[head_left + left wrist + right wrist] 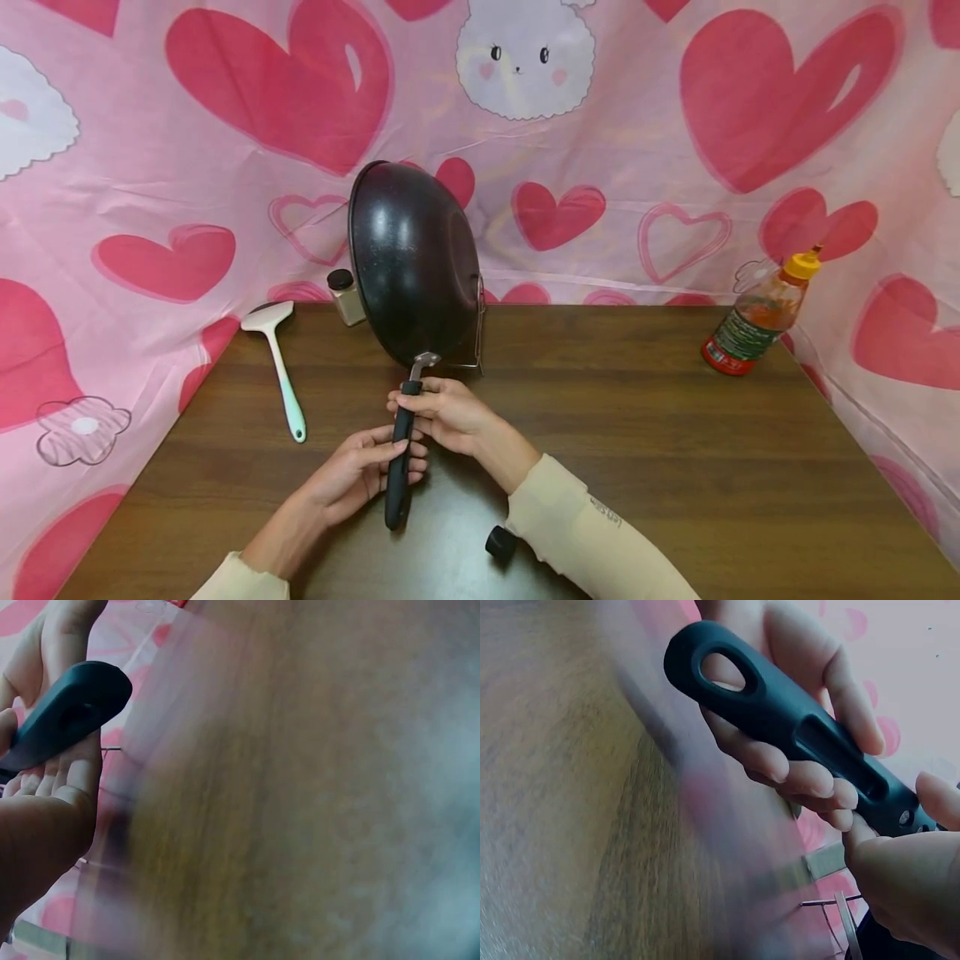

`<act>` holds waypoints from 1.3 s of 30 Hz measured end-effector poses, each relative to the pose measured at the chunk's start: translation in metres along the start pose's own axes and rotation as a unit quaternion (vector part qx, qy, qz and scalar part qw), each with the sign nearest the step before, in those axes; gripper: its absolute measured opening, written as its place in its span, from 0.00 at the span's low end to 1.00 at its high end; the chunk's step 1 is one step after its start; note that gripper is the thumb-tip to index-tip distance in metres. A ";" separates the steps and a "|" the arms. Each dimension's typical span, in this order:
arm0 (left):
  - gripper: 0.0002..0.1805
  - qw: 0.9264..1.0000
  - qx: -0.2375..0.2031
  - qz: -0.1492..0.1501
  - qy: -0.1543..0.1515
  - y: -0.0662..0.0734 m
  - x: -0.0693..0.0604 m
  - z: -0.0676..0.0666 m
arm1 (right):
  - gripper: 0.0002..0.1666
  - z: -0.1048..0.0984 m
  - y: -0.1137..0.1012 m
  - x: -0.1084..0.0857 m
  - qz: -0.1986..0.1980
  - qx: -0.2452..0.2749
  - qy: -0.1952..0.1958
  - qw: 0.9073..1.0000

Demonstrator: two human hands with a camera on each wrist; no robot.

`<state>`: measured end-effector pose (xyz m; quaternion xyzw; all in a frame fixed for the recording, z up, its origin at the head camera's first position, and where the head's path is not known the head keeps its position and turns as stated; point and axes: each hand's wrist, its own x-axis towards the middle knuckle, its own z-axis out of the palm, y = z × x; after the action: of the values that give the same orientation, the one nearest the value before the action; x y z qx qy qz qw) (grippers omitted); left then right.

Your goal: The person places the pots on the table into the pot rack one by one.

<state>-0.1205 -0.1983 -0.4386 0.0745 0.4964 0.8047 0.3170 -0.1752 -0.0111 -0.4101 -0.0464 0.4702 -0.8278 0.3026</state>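
A dark wok (411, 250) stands on its side, its outer bottom facing right and its black handle (780, 705) slanting down toward me. Behind it a thin wire rack (480, 329) shows in part; whether the wok touches it is hidden. My right hand (457, 417) grips the handle near its metal joint, thumb on top. Lower down, my left hand (356, 475) holds the same handle between thumb and fingers. In the right wrist view the handle's end with its hanging hole sticks out past the left hand (795, 667).
A spatula (281, 367) with a pale green handle lies at left. A small black-capped jar (347, 297) stands beside the wok. At far right is a sauce bottle (757, 317) with a yellow cap. A small black knob-like piece (501, 543) lies by my right sleeve. Heart-print cloth hangs behind.
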 end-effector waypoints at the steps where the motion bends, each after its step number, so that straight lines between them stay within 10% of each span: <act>1: 0.14 1.000 -0.002 -0.001 0.003 0.000 0.000 0.000 | 0.21 -0.001 0.000 0.001 0.005 0.003 -0.004 1.000; 28: 0.21 0.999 -0.006 -0.018 0.038 -0.004 0.010 0.002 | 0.25 -0.032 -0.013 -0.007 0.023 -0.026 0.007 0.999; 39: 0.30 0.994 0.068 -0.019 0.088 0.010 0.007 -0.002 | 0.22 -0.050 -0.031 -0.022 0.003 -0.040 0.010 0.999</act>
<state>-0.1314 -0.1982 -0.4328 0.0149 0.5774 0.7662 0.2818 -0.1898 0.0502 -0.4083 -0.0488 0.5059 -0.8077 0.2987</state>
